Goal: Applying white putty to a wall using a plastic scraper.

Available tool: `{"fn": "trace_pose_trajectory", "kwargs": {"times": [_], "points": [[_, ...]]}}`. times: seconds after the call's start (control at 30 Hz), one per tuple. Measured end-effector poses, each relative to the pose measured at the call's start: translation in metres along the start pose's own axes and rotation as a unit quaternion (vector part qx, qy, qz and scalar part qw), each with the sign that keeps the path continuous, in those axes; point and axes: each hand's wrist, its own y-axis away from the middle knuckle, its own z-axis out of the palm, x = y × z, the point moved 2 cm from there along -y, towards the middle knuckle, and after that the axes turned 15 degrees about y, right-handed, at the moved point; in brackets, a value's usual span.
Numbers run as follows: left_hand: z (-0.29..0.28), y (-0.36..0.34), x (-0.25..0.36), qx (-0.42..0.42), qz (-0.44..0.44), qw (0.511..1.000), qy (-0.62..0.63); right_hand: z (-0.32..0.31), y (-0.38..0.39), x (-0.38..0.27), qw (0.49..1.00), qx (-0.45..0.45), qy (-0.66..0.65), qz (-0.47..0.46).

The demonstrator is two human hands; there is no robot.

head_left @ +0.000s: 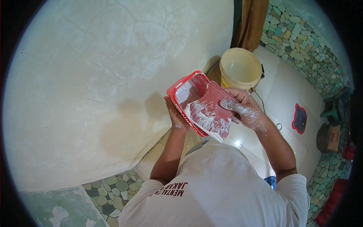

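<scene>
nearest is the wearer's white t-shirt. just beyond it, the left hand grasps a red plastic tub from below and along its outer side, fingers bent round the wall. the tub is tilted — its mouth faces right, its long axis running from upper left to lower right. inside lies white paste, with smears up the wall and rim. the right hand, spattered white, pinches a red plastic spreader, thumb on the face and fingers behind. the spreader overlaps the tub's mouth — its paste-loaded edge points lower left, that edge slanting down to the right. farther off, a cream bucket stands upright on the tiled floor, pale inner wall showing, near a brown curtain.
</scene>
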Motion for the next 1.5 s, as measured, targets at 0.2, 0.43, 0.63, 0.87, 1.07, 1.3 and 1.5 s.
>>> {"fn": "trace_pose_trajectory", "kwargs": {"times": [0.2, 0.43, 0.63, 0.87, 1.07, 1.3, 1.5], "points": [[-0.026, -0.044, 0.031, 0.07, 0.009, 0.997, -0.032, 0.005, -0.057, 0.015, 0.983, 0.042, -0.177, -0.033], [-0.085, -0.065, 0.038, 0.031, -0.053, 0.991, 0.119, 0.005, -0.085, 0.025, 0.958, 0.077, -0.269, -0.06], [-0.158, -0.056, 0.042, -0.044, 0.004, 0.995, 0.087, -0.02, -0.097, 0.049, 0.942, 0.024, -0.321, -0.095], [-0.2, -0.04, 0.028, 0.035, 0.101, 0.99, 0.092, -0.046, -0.134, 0.085, 0.897, -0.117, -0.413, -0.102], [-0.169, -0.054, 0.014, 0.038, 0.178, 0.973, 0.144, -0.074, -0.168, 0.041, 0.924, -0.079, -0.364, -0.089], [-0.171, -0.058, -0.007, -0.047, 0.153, 0.981, 0.109, -0.136, -0.207, 0.034, 0.925, -0.047, -0.357, -0.124], [-0.16, -0.065, -0.016, -0.084, 0.19, 0.974, 0.091, -0.204, -0.247, -0.007, 0.927, 0.03, -0.33, -0.176]]}}
